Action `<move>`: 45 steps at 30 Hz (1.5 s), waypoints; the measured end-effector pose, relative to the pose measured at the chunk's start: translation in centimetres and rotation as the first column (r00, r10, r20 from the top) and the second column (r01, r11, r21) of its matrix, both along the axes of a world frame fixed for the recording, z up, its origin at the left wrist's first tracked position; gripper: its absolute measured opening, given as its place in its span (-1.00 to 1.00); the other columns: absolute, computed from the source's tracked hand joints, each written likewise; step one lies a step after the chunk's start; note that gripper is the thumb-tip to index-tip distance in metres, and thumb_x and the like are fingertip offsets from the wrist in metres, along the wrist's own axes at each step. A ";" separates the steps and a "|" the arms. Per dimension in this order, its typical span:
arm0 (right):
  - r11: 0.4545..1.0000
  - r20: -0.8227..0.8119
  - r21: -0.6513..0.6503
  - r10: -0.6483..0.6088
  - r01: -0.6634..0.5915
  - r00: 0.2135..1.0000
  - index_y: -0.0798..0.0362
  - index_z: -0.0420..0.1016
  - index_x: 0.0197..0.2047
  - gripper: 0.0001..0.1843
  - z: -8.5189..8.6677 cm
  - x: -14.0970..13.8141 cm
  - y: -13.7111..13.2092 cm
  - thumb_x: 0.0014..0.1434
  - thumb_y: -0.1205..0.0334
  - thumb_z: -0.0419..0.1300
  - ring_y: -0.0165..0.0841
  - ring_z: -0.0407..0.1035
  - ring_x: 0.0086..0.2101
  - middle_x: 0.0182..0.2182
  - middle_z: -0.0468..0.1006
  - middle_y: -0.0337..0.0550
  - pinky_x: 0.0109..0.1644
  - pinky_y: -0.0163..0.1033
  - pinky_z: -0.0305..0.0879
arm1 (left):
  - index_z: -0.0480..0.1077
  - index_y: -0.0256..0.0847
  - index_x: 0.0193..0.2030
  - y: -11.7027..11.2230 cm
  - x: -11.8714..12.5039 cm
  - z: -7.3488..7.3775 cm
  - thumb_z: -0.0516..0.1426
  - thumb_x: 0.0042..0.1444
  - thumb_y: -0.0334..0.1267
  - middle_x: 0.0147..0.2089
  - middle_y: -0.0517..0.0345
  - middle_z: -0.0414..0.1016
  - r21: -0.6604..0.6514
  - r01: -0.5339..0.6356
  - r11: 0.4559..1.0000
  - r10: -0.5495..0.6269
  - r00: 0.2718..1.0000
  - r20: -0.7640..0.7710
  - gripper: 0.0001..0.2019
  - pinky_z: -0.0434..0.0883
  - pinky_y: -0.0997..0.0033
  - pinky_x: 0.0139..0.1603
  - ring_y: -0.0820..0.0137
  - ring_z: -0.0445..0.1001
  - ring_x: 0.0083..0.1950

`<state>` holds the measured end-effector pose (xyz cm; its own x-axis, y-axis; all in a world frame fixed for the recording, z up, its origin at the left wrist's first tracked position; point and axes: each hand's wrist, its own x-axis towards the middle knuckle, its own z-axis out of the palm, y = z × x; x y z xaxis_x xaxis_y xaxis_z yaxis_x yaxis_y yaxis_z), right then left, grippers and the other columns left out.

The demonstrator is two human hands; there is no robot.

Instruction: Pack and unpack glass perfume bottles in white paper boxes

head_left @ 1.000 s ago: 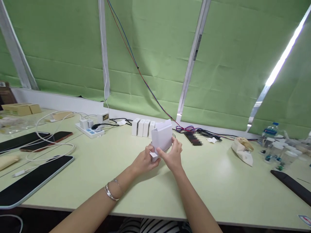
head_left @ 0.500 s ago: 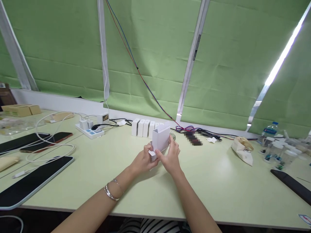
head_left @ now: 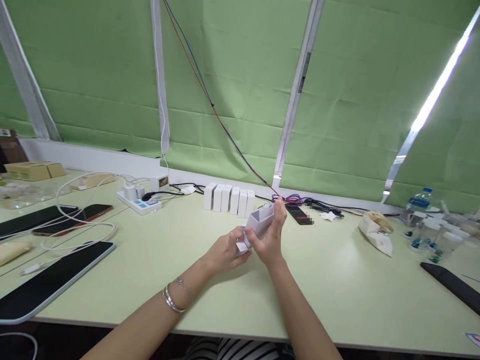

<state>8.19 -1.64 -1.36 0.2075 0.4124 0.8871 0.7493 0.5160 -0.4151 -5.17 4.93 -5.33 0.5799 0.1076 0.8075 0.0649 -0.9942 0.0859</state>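
A small white cardboard box (head_left: pixel 258 224) is held above the middle of the table, tilted, with its near upper end open and a flap folded out low on the left. My left hand (head_left: pixel 227 248) grips its lower left end; some of those fingers are hidden behind it. My right hand (head_left: pixel 270 237) is closed round the right side, thumb on the near face and fingers along the far side. Behind the hands, several similar white boxes (head_left: pixel 225 198) stand upright in a row.
At the left lie a tablet (head_left: pixel 56 280), phones (head_left: pixel 73 220), a looped white cable (head_left: pixel 112 231) and a power strip (head_left: pixel 140 204). A black phone (head_left: pixel 298 213), a cloth pouch (head_left: pixel 375 235), lidded clear jars (head_left: pixel 425 232) and a dark flat device (head_left: pixel 452 285) are to the right.
The held box has tipped over to the right and its open end shows more. My right fingers have moved up and right along it. The left hand has stayed nearly in place.
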 end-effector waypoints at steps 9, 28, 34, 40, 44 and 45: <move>0.986 0.039 -0.147 0.079 -0.073 0.996 -0.01 -0.12 0.27 -0.20 -1.0 -0.1 0.2 0.05 -0.04 0.12 -0.10 -0.03 0.15 0.13 -0.01 0.08 0.11 0.05 0.09 | -0.14 -0.07 -0.21 -0.5 -0.1 0.7 0.04 0.05 -0.37 -0.30 0.24 0.12 -0.146 -0.043 0.988 0.050 0.998 0.045 -0.66 0.25 0.51 -0.56 0.49 0.27 -0.43; 0.879 0.251 -0.470 0.048 0.078 0.967 0.05 0.04 0.24 -0.41 -2.8 -0.4 0.8 0.19 0.01 -0.02 -0.08 -0.15 0.24 0.27 0.00 0.00 0.18 0.09 -0.04 | -0.09 -0.13 -0.11 1.2 -1.8 0.2 0.07 0.04 -0.07 -0.06 0.04 0.14 -0.474 -0.325 0.819 0.332 0.941 -0.070 -0.58 0.34 0.36 -0.33 0.38 0.36 -0.25; 0.874 0.283 -0.476 0.041 0.103 0.958 0.04 0.05 0.24 -0.41 -3.0 -0.4 0.8 0.19 0.01 -0.02 -0.08 -0.13 0.23 0.27 -0.01 -0.01 0.18 0.07 -0.04 | -0.09 -0.13 -0.10 1.6 -1.9 -0.1 0.07 0.04 -0.08 -0.03 0.00 0.14 -0.484 -0.318 0.815 0.324 0.943 -0.074 -0.58 0.35 0.33 -0.31 0.37 0.36 -0.24; 0.863 0.273 -0.495 0.043 0.102 0.961 0.03 0.05 0.24 -0.41 -3.1 -0.6 0.9 0.19 0.03 0.00 -0.08 -0.09 0.21 0.28 -0.03 -0.04 0.18 0.08 -0.05 | -0.07 -0.13 -0.09 1.8 -2.0 -0.2 0.08 0.04 -0.09 -0.03 0.00 0.16 -0.498 -0.312 0.809 0.325 0.943 -0.063 -0.58 0.36 0.33 -0.31 0.39 0.36 -0.27; 0.855 0.287 -0.508 0.057 0.101 0.956 0.00 0.13 0.20 -0.48 -3.1 -0.8 0.8 0.20 0.06 -0.01 -0.10 -0.07 0.20 0.27 0.00 -0.08 0.17 0.06 -0.03 | -0.06 -0.13 -0.07 1.7 -2.0 -0.1 0.10 0.02 -0.11 -0.01 0.01 0.17 -0.516 -0.307 0.799 0.330 0.943 -0.050 -0.56 0.37 0.34 -0.33 0.44 0.35 -0.36; 0.855 0.292 -0.509 0.062 0.100 0.954 0.00 0.14 0.20 -0.49 -3.1 -0.9 0.8 0.20 0.07 -0.02 -0.10 -0.07 0.20 0.27 0.01 -0.09 0.18 0.05 -0.03 | -0.06 -0.13 -0.06 1.8 -2.0 -0.1 0.10 0.02 -0.12 -0.01 0.02 0.17 -0.515 -0.310 0.799 0.335 0.941 -0.047 -0.56 0.37 0.35 -0.33 0.45 0.35 -0.37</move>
